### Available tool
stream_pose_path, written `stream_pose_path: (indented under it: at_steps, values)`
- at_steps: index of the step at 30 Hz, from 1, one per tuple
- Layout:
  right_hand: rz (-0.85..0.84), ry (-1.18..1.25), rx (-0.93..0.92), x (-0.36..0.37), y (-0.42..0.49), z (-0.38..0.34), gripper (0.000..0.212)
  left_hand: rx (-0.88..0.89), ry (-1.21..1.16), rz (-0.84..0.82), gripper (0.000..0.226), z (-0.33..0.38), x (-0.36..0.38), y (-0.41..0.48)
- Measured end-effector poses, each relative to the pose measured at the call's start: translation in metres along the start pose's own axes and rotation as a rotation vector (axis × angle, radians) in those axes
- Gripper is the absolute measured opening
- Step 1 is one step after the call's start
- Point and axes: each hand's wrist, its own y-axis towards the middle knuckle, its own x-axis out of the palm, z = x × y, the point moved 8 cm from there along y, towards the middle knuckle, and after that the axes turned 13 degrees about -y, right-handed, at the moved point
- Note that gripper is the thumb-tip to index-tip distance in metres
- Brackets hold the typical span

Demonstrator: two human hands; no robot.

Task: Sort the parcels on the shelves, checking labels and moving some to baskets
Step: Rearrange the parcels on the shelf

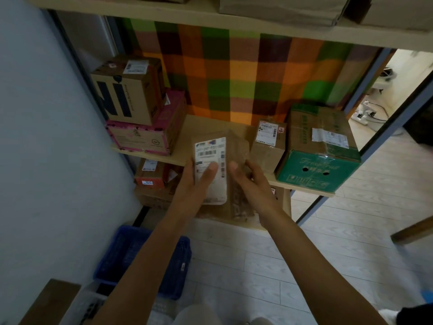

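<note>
Held up before the near edge of the middle shelf [203,124]: brown padded parcel [237,158], white label [210,153] facing the camera. Gripped at its left side by left hand [198,184], thumb laid across the label, fingers hidden behind. Gripped at its right edge by right hand [249,180], thumb on the front, fingers out of sight behind.

Far left on that shelf: brown carton with dark lettering [127,95] stacked on pink box [140,138]. Right: small brown box [268,143] just beside green fruit carton [318,158], both labelled. Behind, hanging: checked cloth [234,73]. Below, on lower shelf: more boxes [152,175], partly blocked by left forearm and parcel. Near left on floor: blue basket [138,256], right part covered by left forearm; contents not readable. Top shelf cartons [281,8] cut off by frame edge.

Label print blurred, unreadable. Lower end of parcel dim and smeared. Bottom left corner dark, cluttered, hard to make out.
</note>
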Motion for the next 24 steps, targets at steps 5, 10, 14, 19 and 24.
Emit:
stream_pose_path:
  at_steps: [5,10,14,19,24]
  values:
    - [0.197,0.010,-0.008,-0.019,0.000,0.006,0.053,-0.064,0.000,0.043,0.074,-0.005,-0.015,0.009]
    - [-0.094,0.244,0.196,-0.011,0.006,0.029,0.073,-0.195,-0.172,-0.037,0.064,-0.019,-0.016,0.001]
    - [-0.007,0.217,0.150,-0.016,0.005,0.026,0.058,-0.166,-0.148,0.003,0.059,-0.019,-0.014,0.003]
    - [0.108,-0.069,0.085,-0.017,0.002,0.012,0.091,-0.028,0.074,0.060,0.071,-0.010,-0.012,0.004]
    - [0.203,0.011,0.011,-0.023,-0.005,0.008,0.064,-0.222,-0.034,0.081,0.126,-0.027,-0.020,0.006]
